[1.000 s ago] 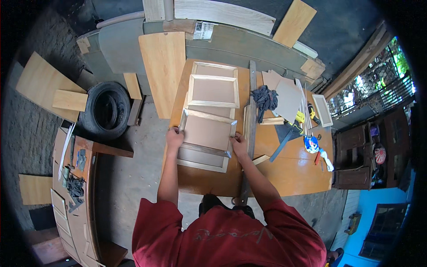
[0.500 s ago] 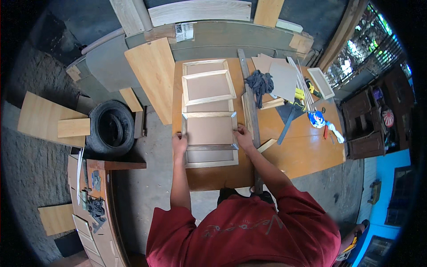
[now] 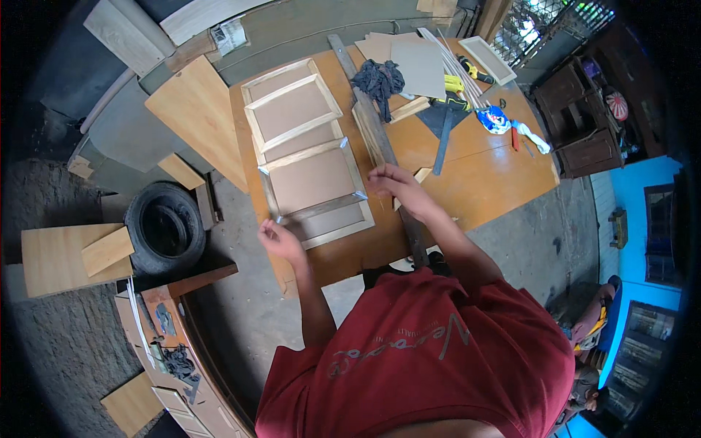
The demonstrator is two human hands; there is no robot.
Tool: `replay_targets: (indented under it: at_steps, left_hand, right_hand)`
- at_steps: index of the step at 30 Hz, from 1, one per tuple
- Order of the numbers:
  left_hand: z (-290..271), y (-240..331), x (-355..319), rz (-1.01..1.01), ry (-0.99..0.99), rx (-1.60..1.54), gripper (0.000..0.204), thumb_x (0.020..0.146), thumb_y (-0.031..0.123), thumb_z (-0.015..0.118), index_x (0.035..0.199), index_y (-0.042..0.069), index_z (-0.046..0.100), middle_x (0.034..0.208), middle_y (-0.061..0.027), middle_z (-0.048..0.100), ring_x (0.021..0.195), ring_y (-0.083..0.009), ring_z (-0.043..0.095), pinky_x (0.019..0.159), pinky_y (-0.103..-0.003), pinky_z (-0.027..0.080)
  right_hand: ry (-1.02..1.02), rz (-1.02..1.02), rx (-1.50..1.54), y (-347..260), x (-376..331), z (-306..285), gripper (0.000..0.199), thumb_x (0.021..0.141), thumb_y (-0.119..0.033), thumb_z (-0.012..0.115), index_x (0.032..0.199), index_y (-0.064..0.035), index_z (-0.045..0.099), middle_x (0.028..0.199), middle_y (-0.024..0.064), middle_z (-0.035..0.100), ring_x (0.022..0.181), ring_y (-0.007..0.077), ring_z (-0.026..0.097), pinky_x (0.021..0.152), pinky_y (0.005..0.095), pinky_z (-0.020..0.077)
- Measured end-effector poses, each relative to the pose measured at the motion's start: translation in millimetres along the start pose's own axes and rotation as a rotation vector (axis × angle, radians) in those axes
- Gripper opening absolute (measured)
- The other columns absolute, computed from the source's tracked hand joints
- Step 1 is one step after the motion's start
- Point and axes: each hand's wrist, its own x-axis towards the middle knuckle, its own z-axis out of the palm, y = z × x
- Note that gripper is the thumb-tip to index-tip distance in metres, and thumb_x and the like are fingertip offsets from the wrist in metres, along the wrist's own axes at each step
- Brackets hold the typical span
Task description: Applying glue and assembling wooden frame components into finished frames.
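On the brown table lie several wooden frames with beige panels, overlapping in a column. The near top frame (image 3: 311,179) has small pale bits at its corners and a darker near rail. My left hand (image 3: 282,242) hovers by that frame's near left corner, fingers loosely bent and holding nothing I can see. Beyond the right edge, my right hand (image 3: 400,190) is raised with its fingers apart, off the frame. Farther away, another pale frame (image 3: 293,112) rests on the column. A long dark wooden bar (image 3: 380,135) runs along the right side of the frames.
To the right on the table (image 3: 485,164) are a dark cloth (image 3: 377,82), grey sheets (image 3: 418,66), a yellow-black power tool (image 3: 454,87) and a blue-white packet (image 3: 494,120). Tyres (image 3: 166,228) stand at left beside boards. People sit at the far lower right.
Both hands have come off the sides of the near frame; the right one has lifted away. My view has turned, so the table appears tilted and shifted up and left.
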Motion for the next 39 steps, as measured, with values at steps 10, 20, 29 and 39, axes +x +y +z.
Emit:
replay_targets:
  at_steps: [10, 20, 29, 39]
  left_hand:
    - [-4, -56, -115, -0.144, -0.281, -0.200, 0.010, 0.098, 0.008, 0.052, 0.102, -0.001, 0.052, 0.094, -0.0058, 0.053, 0.088, -0.0142, 0.051, 0.081, -0.029, 0.045]
    - [59, 63, -175, 0.205, -0.153, -0.083, 0.021, 0.093, 0.000, 0.056, 0.113, -0.003, 0.051, 0.090, -0.0050, 0.052, 0.083, -0.0126, 0.049, 0.076, -0.025, 0.044]
    - [67, 67, -319, 0.175, -0.118, 0.050, 0.020, 0.096, 0.009, 0.054, 0.112, -0.002, 0.050, 0.092, -0.0037, 0.051, 0.083, -0.0103, 0.048, 0.074, -0.024, 0.042]
    - [99, 54, -337, 0.170, -0.200, 0.033, 0.025, 0.093, 0.005, 0.055, 0.117, 0.001, 0.050, 0.096, -0.0042, 0.052, 0.087, -0.0117, 0.050, 0.078, -0.027, 0.043]
  right_hand:
    - [-0.539, -0.996, -0.361, -138, -134, 48, 0.024, 0.080, -0.015, 0.076, 0.074, -0.0136, 0.053, 0.072, -0.0005, 0.055, 0.060, 0.0197, 0.055, 0.056, 0.0337, 0.0370]
    - [-0.430, -1.420, -0.357, -190, -240, -22, 0.026, 0.080, -0.030, 0.064, 0.071, -0.0116, 0.048, 0.075, 0.0035, 0.052, 0.056, 0.0232, 0.054, 0.045, 0.0358, 0.0385]
    - [-0.277, -1.492, -0.337, -189, -334, -146, 0.024, 0.079, -0.028, 0.066, 0.072, -0.0119, 0.049, 0.073, 0.0016, 0.051, 0.058, 0.0221, 0.056, 0.046, 0.0354, 0.0405]
    - [-0.065, -1.429, -0.196, -181, -358, -215, 0.023, 0.078, -0.026, 0.068, 0.072, -0.0122, 0.051, 0.071, -0.0005, 0.050, 0.061, 0.0209, 0.058, 0.047, 0.0349, 0.0428]
